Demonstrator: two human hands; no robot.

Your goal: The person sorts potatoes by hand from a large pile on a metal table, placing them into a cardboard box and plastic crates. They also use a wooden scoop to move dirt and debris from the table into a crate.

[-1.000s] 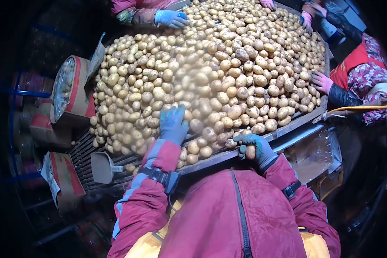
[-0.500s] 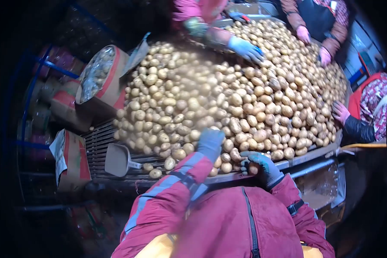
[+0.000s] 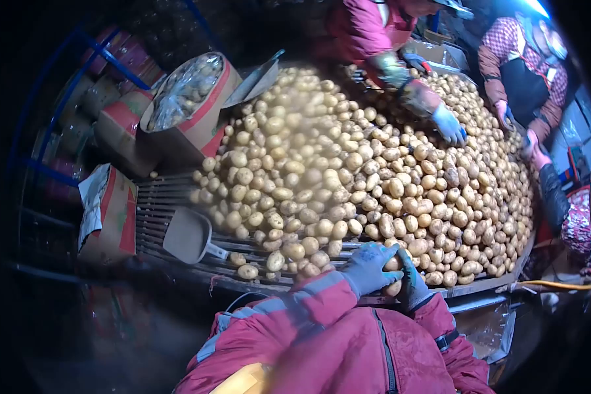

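Near the table's front edge my two gloved hands meet around a couple of potatoes (image 3: 393, 287). My left hand (image 3: 369, 268), in a blue-grey glove, curls over them from the left. From the other side my right hand (image 3: 412, 284), in a teal and grey glove, closes against the same potatoes, its fingers partly hidden. Just beyond both hands spreads a large heap of potatoes (image 3: 400, 190) on a slatted table (image 3: 161, 203). A flat scoop (image 3: 188, 235) with a pale handle lies on the slats to the left.
An open carton (image 3: 115, 223) stands at the table's left end. Behind it is a plastic-lined box of potatoes (image 3: 190, 98), with another scoop (image 3: 253, 82) beside it. Co-workers' gloved hands reach into the heap: a blue glove (image 3: 448, 125) across from me and pink gloves (image 3: 503, 113) at right.
My left hand has moved right from the heap to meet my right hand over the potatoes. The view has shifted, and the co-worker's blue glove across the table has moved over the heap.
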